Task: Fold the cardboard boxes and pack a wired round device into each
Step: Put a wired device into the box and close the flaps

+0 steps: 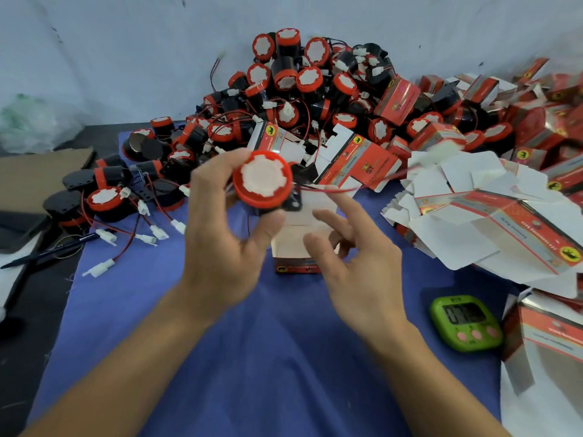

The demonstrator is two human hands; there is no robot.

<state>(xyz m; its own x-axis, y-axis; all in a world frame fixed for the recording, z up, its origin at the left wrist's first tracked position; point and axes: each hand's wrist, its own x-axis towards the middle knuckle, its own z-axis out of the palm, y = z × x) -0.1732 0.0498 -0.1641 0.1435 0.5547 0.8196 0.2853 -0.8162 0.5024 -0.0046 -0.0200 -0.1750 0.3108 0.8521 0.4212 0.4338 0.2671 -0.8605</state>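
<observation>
**Q:** Where are the hands, and what do they hold?

**A:** The view looks down from a head camera. The left hand (227, 222) is raised at the centre, thumb below and fingers above, curled round the red rim of a wired round device (265, 179). The device's white scalloped face is turned toward the camera. The right hand (356, 257) is just beside it, fingers spread and loosely bent, holding nothing that can be made out. Its index finger lies just under the device's thin red wire (334, 190), which trails to the right. Blur hides whether they touch.

**Q:** And the box?

**A:** An open cardboard box (298, 268), red at its base, stands on the blue cloth (252, 357) directly below the device. It is partly hidden behind the right hand's fingers. The device is above it, not inside.

**Q:** What surrounds them?

**A:** Behind, a large heap of matching red-and-black devices (299, 89) with white plug connectors (157, 231) rises against a pale wall (126, 42). To the right lies a spread of flat box blanks (473, 222), mostly white side up, with folded red boxes (536, 99) further back. A green digital timer (466, 323) sits on the cloth near the right forearm. At far left lie a dark pen (47, 250) and a sheet of brown cardboard (44, 162)
</observation>
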